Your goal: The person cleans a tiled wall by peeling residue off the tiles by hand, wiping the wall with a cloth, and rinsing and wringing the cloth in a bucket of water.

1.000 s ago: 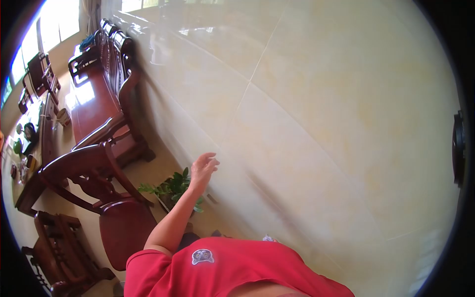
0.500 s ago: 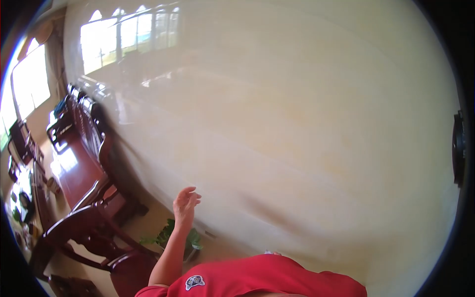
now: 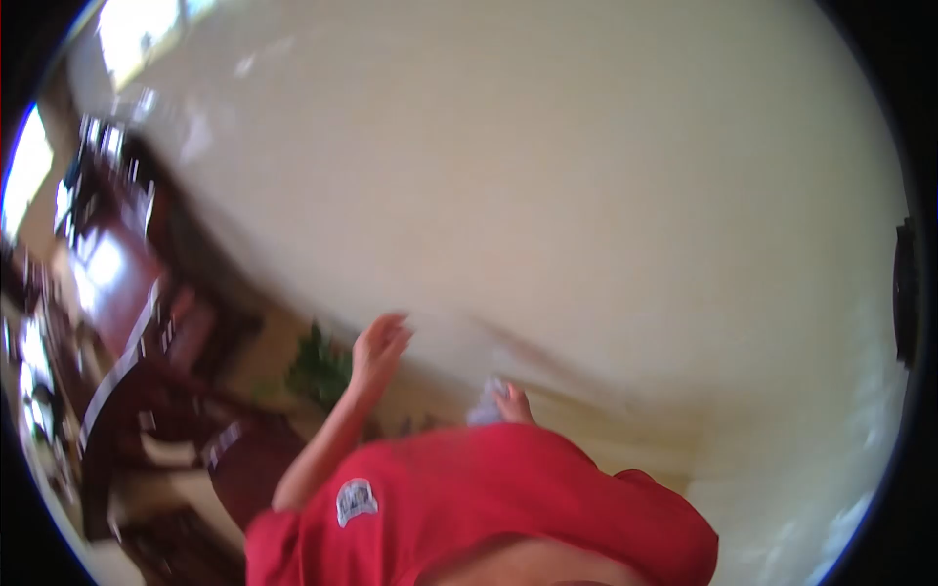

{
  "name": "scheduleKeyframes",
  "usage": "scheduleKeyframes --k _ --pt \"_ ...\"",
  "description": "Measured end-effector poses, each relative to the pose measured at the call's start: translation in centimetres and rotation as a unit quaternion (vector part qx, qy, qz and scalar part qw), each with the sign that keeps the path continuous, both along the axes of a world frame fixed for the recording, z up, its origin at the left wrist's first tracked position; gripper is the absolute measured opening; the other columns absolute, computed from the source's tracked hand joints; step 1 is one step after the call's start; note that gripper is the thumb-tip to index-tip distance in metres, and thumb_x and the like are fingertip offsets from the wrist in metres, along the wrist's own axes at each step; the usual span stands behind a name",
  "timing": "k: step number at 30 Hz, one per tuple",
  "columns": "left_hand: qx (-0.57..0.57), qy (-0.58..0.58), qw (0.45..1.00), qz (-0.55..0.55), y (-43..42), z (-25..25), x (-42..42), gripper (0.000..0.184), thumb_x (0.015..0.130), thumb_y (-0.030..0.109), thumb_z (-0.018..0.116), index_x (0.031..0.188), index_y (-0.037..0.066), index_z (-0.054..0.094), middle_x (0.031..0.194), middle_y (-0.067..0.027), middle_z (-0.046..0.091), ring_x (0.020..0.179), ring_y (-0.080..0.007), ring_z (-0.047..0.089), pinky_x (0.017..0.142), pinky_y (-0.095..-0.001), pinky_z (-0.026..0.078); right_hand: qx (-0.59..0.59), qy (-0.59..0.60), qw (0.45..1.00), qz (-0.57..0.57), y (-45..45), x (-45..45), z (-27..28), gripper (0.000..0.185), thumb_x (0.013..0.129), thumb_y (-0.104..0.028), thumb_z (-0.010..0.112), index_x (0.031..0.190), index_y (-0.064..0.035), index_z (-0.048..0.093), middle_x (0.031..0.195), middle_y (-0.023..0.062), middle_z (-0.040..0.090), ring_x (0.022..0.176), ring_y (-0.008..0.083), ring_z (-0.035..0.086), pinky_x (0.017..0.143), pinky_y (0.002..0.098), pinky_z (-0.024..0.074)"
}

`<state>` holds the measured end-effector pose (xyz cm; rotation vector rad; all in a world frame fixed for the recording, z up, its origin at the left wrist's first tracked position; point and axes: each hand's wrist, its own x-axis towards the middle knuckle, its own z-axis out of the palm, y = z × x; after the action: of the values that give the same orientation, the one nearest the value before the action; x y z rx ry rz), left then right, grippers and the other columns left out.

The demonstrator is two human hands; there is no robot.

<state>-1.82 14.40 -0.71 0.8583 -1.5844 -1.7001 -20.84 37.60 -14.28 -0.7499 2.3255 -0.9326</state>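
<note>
My left hand (image 3: 379, 354) is raised in front of the pale wall, its fingers loosely bent and apart, with nothing seen in them. Slightly blurred, it is nearest to the wall and a green potted plant (image 3: 318, 366). Just past the front of my red shirt (image 3: 508, 479), my right hand (image 3: 514, 402) grips a crumpled light grey cloth (image 3: 485, 402). The shirt hides my right wrist and arm.
A glossy pale wall (image 3: 586, 215) fills most of the view. Dark red wooden furniture, including a bench seat (image 3: 112, 278) and an armchair (image 3: 176, 420), stands on the left. A dark object (image 3: 905, 293) is at the far right edge.
My right hand and the grey cloth have come into view beyond the shirt. My view has tilted down, so the furniture sits further left and more shirt shows. My left hand stays raised.
</note>
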Motion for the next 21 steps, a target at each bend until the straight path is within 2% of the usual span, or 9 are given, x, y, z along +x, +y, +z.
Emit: scheduleKeyframes --k 2,3,4,7,9,13,17,18,21 --pt "-0.048 -0.076 0.995 -0.039 0.7 -2.4 0.4 0.039 0.080 0.018 0.065 0.114 0.002 0.054 0.093 -0.0094 0.062 0.075 -0.0160 0.061 0.067 -0.0277 0.049 0.002 0.003 1.000 -0.006 -2.7 0.1 -1.5 0.028 0.078 -0.027 0.065 0.086 -0.0012 0.060 0.072 0.0117 0.061 0.067 0.0173 0.057 0.061 0.0342 0.0459" --pt "-0.003 -0.082 0.993 -0.084 1.5 -3.3 0.8 0.044 0.081 0.017 0.064 0.120 0.004 0.049 0.104 -0.0103 0.058 0.089 -0.0139 0.058 0.075 -0.0276 0.049 0.010 0.001 1.000 0.025 -3.5 -0.6 -2.3 0.024 0.079 -0.026 0.064 0.081 -0.0027 0.059 0.072 0.0066 0.061 0.065 0.0134 0.055 0.059 0.0311 0.0445" --pt "-0.035 -0.147 0.983 -0.100 2.2 -4.2 0.9 0.055 0.078 0.025 0.067 0.125 0.005 0.046 0.111 -0.0148 0.054 0.100 -0.0211 0.056 0.082 -0.0324 0.047 -0.025 -0.230 0.973 -0.022 -6.6 2.5 6.6 0.020 0.083 -0.022 0.062 0.090 -0.0028 0.060 0.078 0.0045 0.062 0.069 0.0123 0.057 0.061 0.0285 0.0456" --pt "-0.095 -0.150 0.982 -0.066 4.6 -8.7 1.0 0.068 0.074 0.034 0.070 0.127 0.004 0.043 0.117 -0.0182 0.053 0.108 -0.0292 0.053 0.088 -0.0363 0.044 -0.085 -0.276 0.957 0.014 -9.2 2.7 4.2 0.024 0.086 -0.021 0.057 0.102 -0.0026 0.057 0.088 0.0042 0.061 0.077 0.0123 0.058 0.068 0.0276 0.0468" --pt "-0.044 -0.118 0.989 -0.074 5.7 -9.0 0.9 0.074 0.072 0.039 0.071 0.129 0.002 0.041 0.119 -0.0199 0.052 0.109 -0.0314 0.052 0.090 -0.0370 0.043 -0.103 -0.265 0.955 0.081 -10.4 2.5 5.4 0.030 0.088 -0.028 0.054 0.103 -0.0031 0.054 0.090 0.0053 0.058 0.081 0.0128 0.056 0.070 0.0281 0.0464" --pt "0.092 -0.113 0.988 -0.061 6.7 -9.9 1.6 0.077 0.072 0.042 0.071 0.128 -0.001 0.041 0.119 -0.0230 0.052 0.109 -0.0328 0.053 0.090 -0.0380 0.042 -0.102 -0.384 0.913 0.094 -14.1 4.1 7.6 0.029 0.087 -0.022 0.056 0.108 -0.0011 0.053 0.095 0.0050 0.058 0.084 0.0131 0.057 0.073 0.0290 0.0464" --pt "0.301 0.011 0.952 0.056 7.4 -10.6 2.5 0.054 0.077 0.029 0.071 0.118 0.000 0.050 0.101 -0.0097 0.059 0.091 -0.0157 0.057 0.079 -0.0284 0.047 -0.109 -0.438 0.888 0.087 -15.3 4.4 5.2 0.038 0.085 -0.014 0.061 0.118 -0.0015 0.046 0.104 0.0070 0.057 0.094 0.0162 0.056 0.083 0.0316 0.0464" --pt "0.338 0.059 0.935 0.087 7.3 -11.2 2.4 0.037 0.080 0.019 0.067 0.110 0.003 0.052 0.091 -0.0025 0.057 0.082 -0.0086 0.055 0.073 -0.0234 0.046 -0.107 -0.447 0.883 0.098 -15.5 4.8 4.9 0.042 0.084 -0.014 0.062 0.121 -0.0026 0.044 0.107 0.0072 0.056 0.096 0.0166 0.055 0.085 0.0319 0.0453" --pt "0.384 0.146 0.897 0.162 6.8 -12.4 2.3 0.028 0.082 0.015 0.064 0.106 0.006 0.050 0.090 -0.0017 0.057 0.080 -0.0085 0.055 0.072 -0.0234 0.046 -0.056 -0.462 0.877 0.116 -15.5 6.2 5.1 0.051 0.083 -0.014 0.062 0.127 -0.0021 0.039 0.112 0.0080 0.053 0.103 0.0169 0.052 0.090 0.0322 0.0419"
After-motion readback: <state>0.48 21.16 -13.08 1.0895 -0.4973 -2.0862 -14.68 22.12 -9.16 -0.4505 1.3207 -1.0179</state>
